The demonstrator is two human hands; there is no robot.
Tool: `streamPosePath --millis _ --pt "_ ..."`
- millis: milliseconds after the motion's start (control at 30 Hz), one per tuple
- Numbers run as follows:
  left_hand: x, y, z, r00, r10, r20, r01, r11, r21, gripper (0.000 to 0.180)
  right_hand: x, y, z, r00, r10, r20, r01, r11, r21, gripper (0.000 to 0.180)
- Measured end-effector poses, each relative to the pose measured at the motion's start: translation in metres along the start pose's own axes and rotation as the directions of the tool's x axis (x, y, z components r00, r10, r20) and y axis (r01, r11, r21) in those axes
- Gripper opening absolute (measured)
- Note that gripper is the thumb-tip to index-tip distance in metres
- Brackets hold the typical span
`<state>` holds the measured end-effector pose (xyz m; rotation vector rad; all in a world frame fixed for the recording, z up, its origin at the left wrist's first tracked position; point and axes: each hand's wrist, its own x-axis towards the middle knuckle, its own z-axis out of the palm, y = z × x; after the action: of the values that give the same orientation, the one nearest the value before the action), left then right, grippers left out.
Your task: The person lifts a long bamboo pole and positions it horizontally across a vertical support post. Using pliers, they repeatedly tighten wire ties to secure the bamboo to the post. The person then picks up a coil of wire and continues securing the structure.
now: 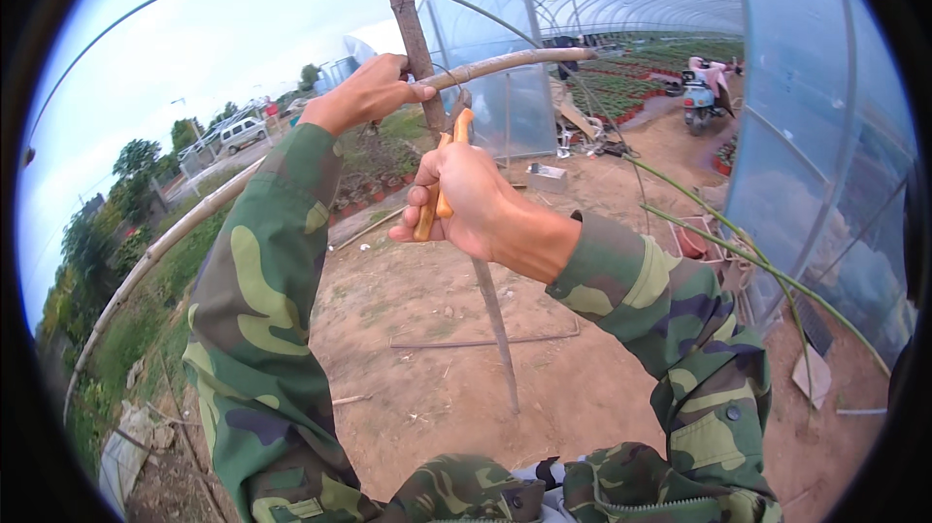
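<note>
The person's left hand (pixel 367 96) is closed on the bent pole (pixel 519 60), at the place where this pole crosses the upright wooden post (pixel 406 18). The right hand (pixel 478 195) has its grip wrapped around the orange handles of the pliers (pixel 445 205), which are close to the post, just below the pole. Well behind the post and to its right, there stands a blue scooter (pixel 699 101).

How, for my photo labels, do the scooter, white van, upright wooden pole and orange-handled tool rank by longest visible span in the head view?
1. Upright wooden pole
2. Orange-handled tool, nearer and partly covered
3. Scooter
4. White van
</note>
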<state>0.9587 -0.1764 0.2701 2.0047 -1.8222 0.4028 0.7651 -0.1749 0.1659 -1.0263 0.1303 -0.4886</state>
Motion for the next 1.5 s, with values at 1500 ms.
streamPosePath --millis 1500 --pt "-0.009 0.028 0.005 0.982 -0.188 0.023 0.188 0.982 -0.015 0.060 0.039 0.084 -0.064 0.953 -0.287 0.102 0.304 0.889 -0.343 0.009"
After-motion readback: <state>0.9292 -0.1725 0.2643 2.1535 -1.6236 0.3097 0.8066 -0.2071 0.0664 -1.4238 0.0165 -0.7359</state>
